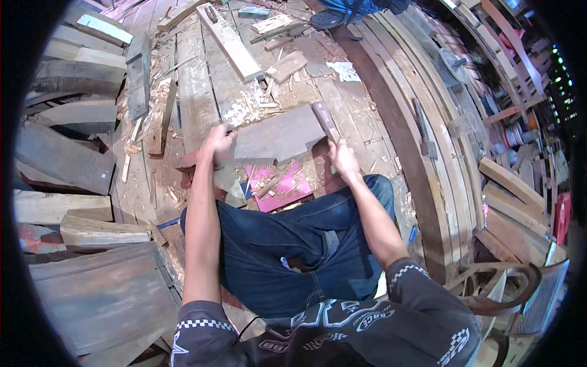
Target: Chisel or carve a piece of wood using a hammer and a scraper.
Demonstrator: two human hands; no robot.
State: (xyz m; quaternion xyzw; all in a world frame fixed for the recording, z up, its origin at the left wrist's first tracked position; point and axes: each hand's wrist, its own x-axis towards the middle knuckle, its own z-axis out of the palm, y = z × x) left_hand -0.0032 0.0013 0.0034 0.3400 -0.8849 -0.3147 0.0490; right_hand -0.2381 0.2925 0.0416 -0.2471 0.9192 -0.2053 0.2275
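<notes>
I sit cross-legged on a plank floor with a grey-brown wooden board (275,136) across in front of my shins. My left hand (216,144) is closed at the board's left end, its fingers over the upper edge. My right hand (343,159) is wrapped round a brown bar-shaped wooden tool (324,120); its blunt end points away from me, over the board's right end. Whether the tool touches the board I cannot tell. Beneath the board's near edge lies a bright pink sheet (284,188) strewn with wood chips.
Stacked timber pieces (73,156) line the left side. Beyond the board lie a pale plank (229,46), a short wood block (287,66) and scattered shavings. To the right, a hammer (425,131) rests on long beams (400,116). Another person's shoe (330,19) shows at the top.
</notes>
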